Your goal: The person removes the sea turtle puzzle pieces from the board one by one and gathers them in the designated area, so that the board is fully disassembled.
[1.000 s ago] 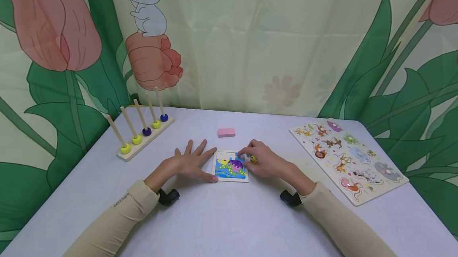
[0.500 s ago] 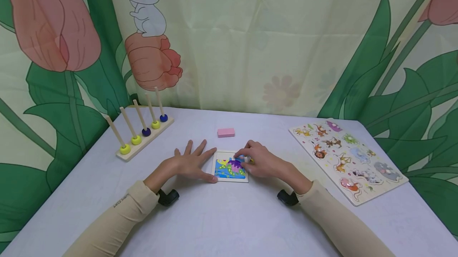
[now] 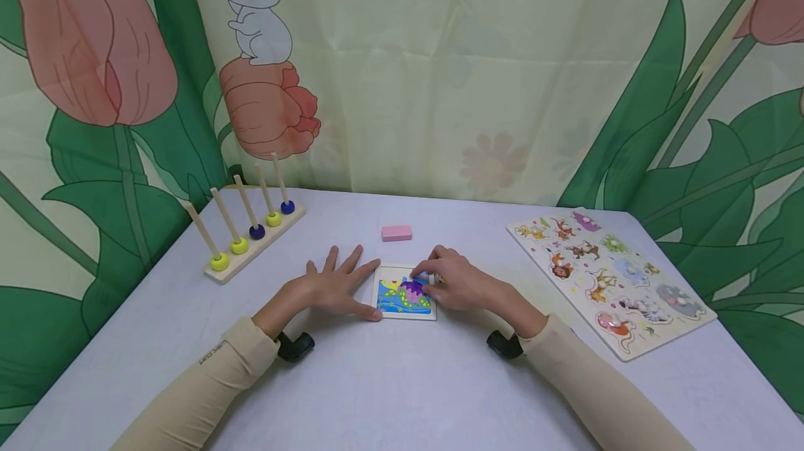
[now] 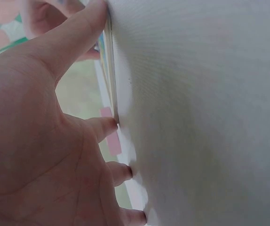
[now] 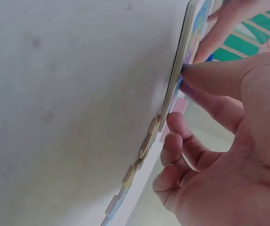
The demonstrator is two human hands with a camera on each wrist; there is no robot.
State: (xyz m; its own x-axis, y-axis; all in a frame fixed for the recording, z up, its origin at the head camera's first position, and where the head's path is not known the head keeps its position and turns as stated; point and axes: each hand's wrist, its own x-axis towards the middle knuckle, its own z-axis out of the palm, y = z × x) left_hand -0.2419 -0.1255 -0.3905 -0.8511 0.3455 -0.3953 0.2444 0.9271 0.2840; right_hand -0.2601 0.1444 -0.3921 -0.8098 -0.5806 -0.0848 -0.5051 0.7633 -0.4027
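Puzzle (image 3: 405, 299): lower ctr of frame, on white table (image 3: 402, 388).
L hand (image 3: 336, 289): fingers spread, touching puzzle's left edge.
R hand (image 3: 461, 282): thumb & index pinch puzzle's upper rt.
Pink block (image 3: 397, 233): nr ctr.

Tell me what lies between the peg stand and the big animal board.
In the head view, the left hand, the small framed picture and the right hand lie between them, with the pink block farther back.

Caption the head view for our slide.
Left hand and right hand touch a framed picture puzzle; a pink block lies beyond.
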